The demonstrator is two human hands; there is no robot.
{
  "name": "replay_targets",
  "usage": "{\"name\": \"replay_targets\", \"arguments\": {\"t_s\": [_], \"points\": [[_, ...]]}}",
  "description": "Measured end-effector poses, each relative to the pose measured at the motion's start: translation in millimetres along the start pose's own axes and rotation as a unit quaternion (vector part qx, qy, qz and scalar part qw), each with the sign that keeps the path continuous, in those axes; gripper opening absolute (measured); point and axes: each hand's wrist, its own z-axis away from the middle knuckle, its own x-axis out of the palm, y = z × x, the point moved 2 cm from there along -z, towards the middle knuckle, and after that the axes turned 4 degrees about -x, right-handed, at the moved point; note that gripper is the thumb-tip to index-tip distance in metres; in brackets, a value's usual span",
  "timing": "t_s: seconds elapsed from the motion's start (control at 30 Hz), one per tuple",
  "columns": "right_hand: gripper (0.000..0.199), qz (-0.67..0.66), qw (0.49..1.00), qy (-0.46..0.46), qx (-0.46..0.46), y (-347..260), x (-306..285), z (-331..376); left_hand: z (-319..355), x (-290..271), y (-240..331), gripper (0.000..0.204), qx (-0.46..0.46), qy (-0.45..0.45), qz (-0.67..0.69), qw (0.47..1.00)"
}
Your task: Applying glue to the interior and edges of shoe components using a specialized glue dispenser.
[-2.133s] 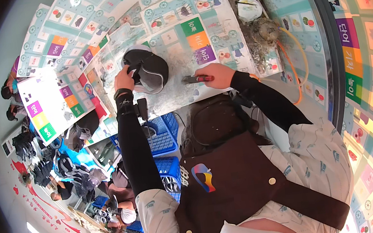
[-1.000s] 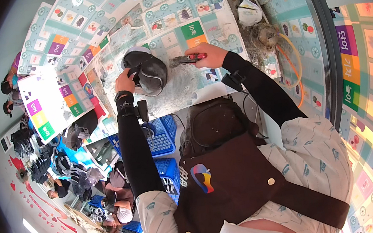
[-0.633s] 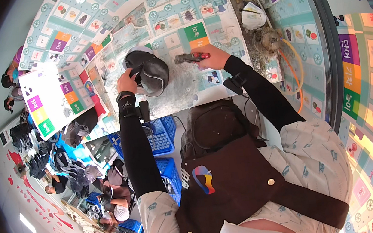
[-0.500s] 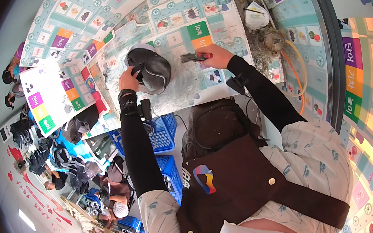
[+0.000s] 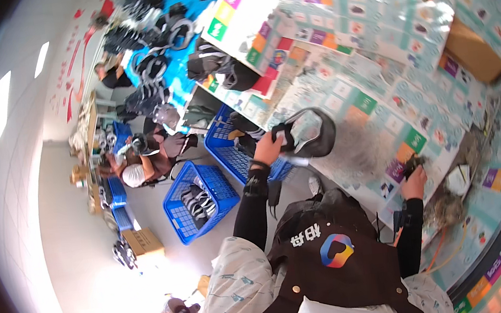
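Observation:
My left hand [image 5: 268, 149] is closed on the edge of a black cap [image 5: 325, 135], held out over the front left of the worktable's edge. The cap's opening faces up, showing a pale grey inside. At the right of the table my right hand [image 5: 414, 184] is closed round a small dark tool [image 5: 414, 164], held low over the patterned table covering [image 5: 342, 90]. Its exact kind is too blurred to make out. Between the two hands, a patch of dark lint [image 5: 359, 146] lies on the covering.
Blue baskets [image 5: 173, 213] holding striped dark items stand on the floor at left. A seated person [image 5: 142, 166] works beyond them. More caps [image 5: 221, 66] lie at the table's far left. A white cup-like thing [image 5: 458, 180] and hoses [image 5: 461, 242] are at the right.
My view has swung left, bringing the baskets and floor into sight. The cap has moved off the table's middle to its front left edge. My right hand stays over the table with the tool.

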Motion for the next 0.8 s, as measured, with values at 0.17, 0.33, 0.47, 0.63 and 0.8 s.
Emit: {"name": "replay_targets", "arguments": {"t_s": [0.17, 0.33, 0.47, 0.63, 0.8], "points": [[0.063, 0.028, 0.996, 0.004, -0.087, -60.9, -14.9, -27.4, 59.6, -30.9, -145.3, 0.032, -0.286, 0.025, 0.491, 0.823], [0.037, 0.01, 0.979, -0.036, -0.201, -135.7, 5.3, -48.5, 73.8, -37.2, -258.0, 0.031, -0.303, 0.118, 0.605, 0.727], [0.036, 0.005, 0.972, -0.062, -0.224, -206.1, 18.3, -43.9, 44.4, -41.0, -318.8, 0.031, -0.246, 0.18, 0.359, 0.882], [0.032, 0.05, 0.958, -0.09, -0.266, -300.9, 52.8, -17.7, -85.6, -44.9, -483.3, 0.037, -0.126, 0.295, 0.236, 0.917], [0.029, 0.08, 0.955, -0.097, -0.269, -353.2, 71.9, 8.7, -275.2, -140.5, -529.8, 0.028, -0.104, 0.287, 0.268, 0.914]]}}
